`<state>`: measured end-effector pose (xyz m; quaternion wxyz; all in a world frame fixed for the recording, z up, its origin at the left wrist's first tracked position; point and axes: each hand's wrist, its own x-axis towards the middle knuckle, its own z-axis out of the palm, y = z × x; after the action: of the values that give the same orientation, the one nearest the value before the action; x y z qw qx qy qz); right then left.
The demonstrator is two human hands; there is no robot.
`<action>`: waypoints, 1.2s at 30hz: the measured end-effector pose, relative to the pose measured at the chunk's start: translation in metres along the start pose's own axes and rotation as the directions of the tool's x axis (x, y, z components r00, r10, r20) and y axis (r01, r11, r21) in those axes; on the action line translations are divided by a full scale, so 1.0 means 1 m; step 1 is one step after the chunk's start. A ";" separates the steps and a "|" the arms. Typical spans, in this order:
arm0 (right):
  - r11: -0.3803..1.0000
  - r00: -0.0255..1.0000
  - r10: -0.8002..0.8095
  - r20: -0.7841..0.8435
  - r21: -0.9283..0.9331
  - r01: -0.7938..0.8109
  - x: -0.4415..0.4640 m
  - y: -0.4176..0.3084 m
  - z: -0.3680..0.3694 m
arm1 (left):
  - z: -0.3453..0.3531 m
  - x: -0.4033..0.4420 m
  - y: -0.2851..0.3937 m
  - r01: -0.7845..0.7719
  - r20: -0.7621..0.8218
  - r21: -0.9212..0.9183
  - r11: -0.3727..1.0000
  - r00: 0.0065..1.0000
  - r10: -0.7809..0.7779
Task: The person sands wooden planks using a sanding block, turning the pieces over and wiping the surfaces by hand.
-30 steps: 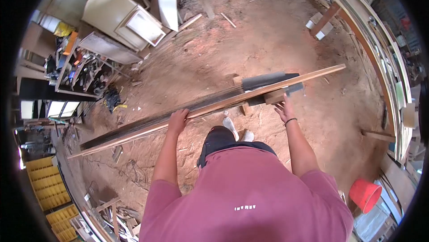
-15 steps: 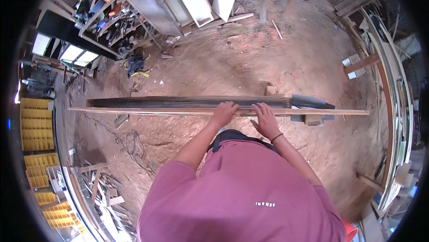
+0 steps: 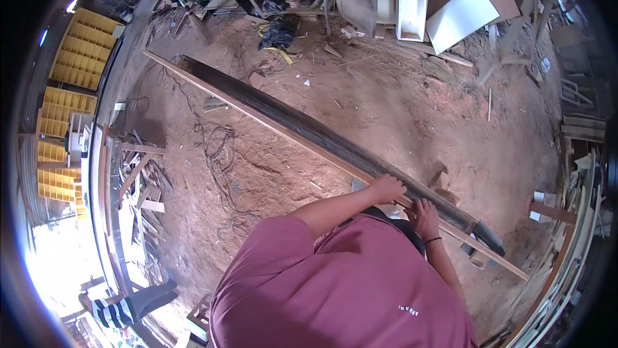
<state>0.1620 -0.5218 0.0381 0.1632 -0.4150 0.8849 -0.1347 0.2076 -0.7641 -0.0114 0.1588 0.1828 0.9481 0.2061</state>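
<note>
A long, thin wooden strip [image 3: 257, 119] runs diagonally from the upper left to the lower right, just in front of my body. Along its far side lies a long dark beam [image 3: 290, 116]. My left hand [image 3: 388, 189] is closed over the strip, its fingers reaching toward the beam. Close by on the right, my right hand [image 3: 425, 218] wraps its fingers over the same strip, thumb side toward me. The undersides of both hands' grips are hidden.
Cables [image 3: 215, 155] lie tangled on the dirt floor. A person in a striped top [image 3: 114, 312] is at the lower left. White panels [image 3: 460, 20] lean at the back, and scrap wood [image 3: 141, 200] is piled at left. Stacked boards [image 3: 573, 219] line the right side.
The view has turned, so the strip and beam now slant instead of lying level. Both hands stay on the strip, appearing lower and further right. The person at lower left has come into view.
</note>
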 end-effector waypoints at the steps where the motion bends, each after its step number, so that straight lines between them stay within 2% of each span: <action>1: 1.000 1.000 -0.004 -0.025 0.005 0.004 0.003 -0.004 0.007 | 0.001 0.002 0.000 -0.007 0.007 0.023 1.000 1.000 0.007; 4: 1.000 0.998 -0.017 -0.066 -0.006 0.017 0.014 -0.005 0.021 | 0.002 0.006 -0.004 -0.018 0.010 -0.027 0.999 1.000 0.019; 6: 0.995 0.995 -0.071 -0.072 0.063 0.075 0.018 -0.003 0.021 | -0.003 0.001 -0.004 -0.048 -0.023 -0.042 0.998 0.999 0.047; 10: 0.995 0.996 -0.059 0.063 0.084 0.053 0.018 0.001 0.017 | -0.009 -0.005 -0.002 -0.039 -0.047 -0.055 0.998 0.998 0.037; 14: 0.979 0.996 -0.056 0.065 0.201 0.042 0.024 0.009 0.010 | -0.020 0.002 -0.007 -0.024 0.008 -0.070 0.997 1.000 0.025; 15: 0.985 0.994 -0.050 0.095 0.166 0.034 0.029 0.012 0.010 | -0.027 0.005 -0.005 0.016 0.079 -0.038 0.999 0.997 -0.013; 16: 0.990 0.991 -0.036 0.129 0.140 0.018 0.032 0.013 0.010 | -0.034 0.006 -0.003 0.014 0.070 -0.025 1.000 0.997 -0.013; 18: 0.972 0.994 -0.057 0.098 0.231 0.033 0.039 0.014 0.003 | -0.053 0.004 0.008 0.008 0.074 0.009 1.000 0.997 -0.008; 20: 0.970 0.978 -0.015 0.208 0.240 -0.037 0.052 0.019 0.001 | -0.060 0.000 0.008 -0.033 0.104 0.031 0.999 0.994 0.029; 21: 0.966 0.979 0.021 0.205 0.247 -0.072 0.058 0.022 0.002 | -0.057 -0.008 0.003 -0.042 0.003 0.047 0.998 0.999 0.042; 22: 0.961 0.977 -0.013 0.214 0.274 -0.047 0.066 0.028 0.002 | -0.055 -0.010 -0.002 -0.042 -0.104 0.060 0.997 0.993 0.048; 23: 0.952 0.974 -0.057 0.219 0.305 -0.013 0.072 0.032 0.004 | -0.056 -0.010 -0.007 -0.059 -0.090 0.059 0.997 0.994 0.064; 25: 0.944 0.965 -0.053 0.257 0.329 -0.036 0.080 0.039 -0.005 | -0.057 -0.009 -0.012 0.034 0.003 0.206 0.978 0.999 -0.035; 26: 0.935 0.954 -0.063 0.294 0.352 -0.046 0.086 0.039 -0.010 | -0.060 -0.012 -0.014 0.031 0.011 0.208 0.978 0.999 -0.034; 28: 0.917 0.931 -0.095 0.353 0.394 -0.056 0.098 0.045 -0.014 | -0.080 -0.010 -0.009 0.013 -0.054 0.234 0.972 0.999 0.000; 30: 0.832 0.895 -0.102 0.434 0.530 -0.162 0.106 0.048 -0.007 | -0.091 -0.013 -0.008 -0.031 -0.080 0.225 0.974 0.996 0.051; 31: 0.836 0.850 -0.150 0.506 0.523 -0.164 0.107 0.044 -0.020 | -0.094 -0.010 -0.008 -0.002 -0.008 0.185 0.983 1.000 0.004; 32: 0.833 0.851 -0.150 0.503 0.528 -0.165 0.102 0.034 -0.030 | -0.098 -0.008 -0.009 0.030 0.069 0.148 0.988 0.997 -0.040; 33: 0.877 0.875 -0.100 0.474 0.458 -0.148 0.091 0.023 -0.043 | -0.106 -0.007 -0.007 0.030 0.077 0.150 0.988 0.996 -0.042; 34: 0.916 0.896 -0.053 0.440 0.380 -0.132 0.081 0.013 -0.056 | -0.117 -0.003 -0.004 0.077 0.167 0.105 0.991 0.981 -0.094; 35: 0.915 0.896 -0.056 0.441 0.382 -0.130 0.071 0.003 -0.069 | -0.125 0.000 -0.002 0.129 0.257 0.064 0.990 0.956 -0.142; 36: 0.966 0.941 -0.064 0.331 0.259 -0.026 0.061 -0.006 -0.081 | -0.131 0.003 -0.002 0.133 0.257 0.060 0.989 0.955 -0.145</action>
<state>0.0969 -0.5644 0.1034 0.3636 -0.4154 0.8146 -0.1779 0.1553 -0.8077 0.1000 0.2923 0.1445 0.9336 0.1484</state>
